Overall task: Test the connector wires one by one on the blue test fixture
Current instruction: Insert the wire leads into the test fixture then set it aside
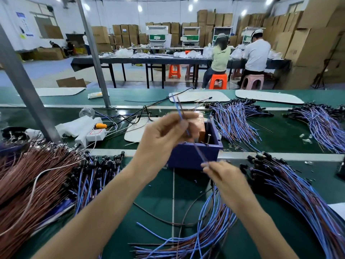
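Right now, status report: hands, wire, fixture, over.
Left hand and right hand both pinch one blue-and-brown wire, stretched above the blue test fixture. Wire bundles crowd both sides.

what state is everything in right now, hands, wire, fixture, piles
blue test fixture: open on top, standing on the green bench
left hand: raised, pinching the wire's upper part
right hand: pinching the wire's lower end
wire: held slanting between both hands, ends not in the fixture, motion-blurred
brown wire pile: lying loose, left
blue wire pile: lying loose, right
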{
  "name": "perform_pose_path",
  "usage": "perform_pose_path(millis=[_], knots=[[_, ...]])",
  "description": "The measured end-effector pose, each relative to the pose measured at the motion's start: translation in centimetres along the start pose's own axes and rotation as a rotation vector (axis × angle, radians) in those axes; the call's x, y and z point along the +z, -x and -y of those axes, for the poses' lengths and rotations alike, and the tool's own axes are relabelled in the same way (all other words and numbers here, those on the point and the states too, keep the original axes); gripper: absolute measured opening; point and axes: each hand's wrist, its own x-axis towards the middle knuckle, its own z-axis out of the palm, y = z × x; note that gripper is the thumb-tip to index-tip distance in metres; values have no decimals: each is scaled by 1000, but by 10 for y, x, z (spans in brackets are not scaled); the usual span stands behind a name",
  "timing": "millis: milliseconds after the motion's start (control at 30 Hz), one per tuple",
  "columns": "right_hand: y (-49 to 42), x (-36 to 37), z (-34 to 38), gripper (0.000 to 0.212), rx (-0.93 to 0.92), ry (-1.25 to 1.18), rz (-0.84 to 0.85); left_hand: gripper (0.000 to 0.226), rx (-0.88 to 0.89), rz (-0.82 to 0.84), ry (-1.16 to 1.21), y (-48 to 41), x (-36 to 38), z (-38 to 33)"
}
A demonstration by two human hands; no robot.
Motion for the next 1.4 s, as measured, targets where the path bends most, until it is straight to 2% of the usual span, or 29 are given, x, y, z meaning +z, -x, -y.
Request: perform_pose_path(millis=[67,100,200,267,333,400,467,567,667,900,1200,1400], knots=[[4,12,-9,47,79,-50,233,17,-215,30,-127,7,-2,20],[4,15,-11,57,103,-145,269,18,-316,36,-188,10,-3,32],[1,15,-11,64,192,-614,221,22,-531,31,-259,14,-6,56],[-4,11,-9,65,246,-873,199,21,-587,44,-263,15,-9,64],[-12,8,-2,58,261,-1029,192,19,-609,87,-269,15,-8,68],[-19,10,5,45,307,-1023,206,18,-615,100,-280,15,-6,70],[-22,17,9,26,339,-973,103,19,-621,94,-281,15,-4,72],[-20,26,14,15,323,-1067,-52,20,-655,102,-222,14,-3,73],[-21,32,15,14,372,-1130,-150,21,-698,67,-207,14,-3,76],[-35,39,4,19,545,-1023,-397,38,-793,-142,-307,6,-13,85],[-42,52,4,19,590,-992,-446,38,-797,-245,-299,-6,-16,92],[-45,58,11,22,610,-1058,-517,37,-798,-251,-299,-9,-18,95]])
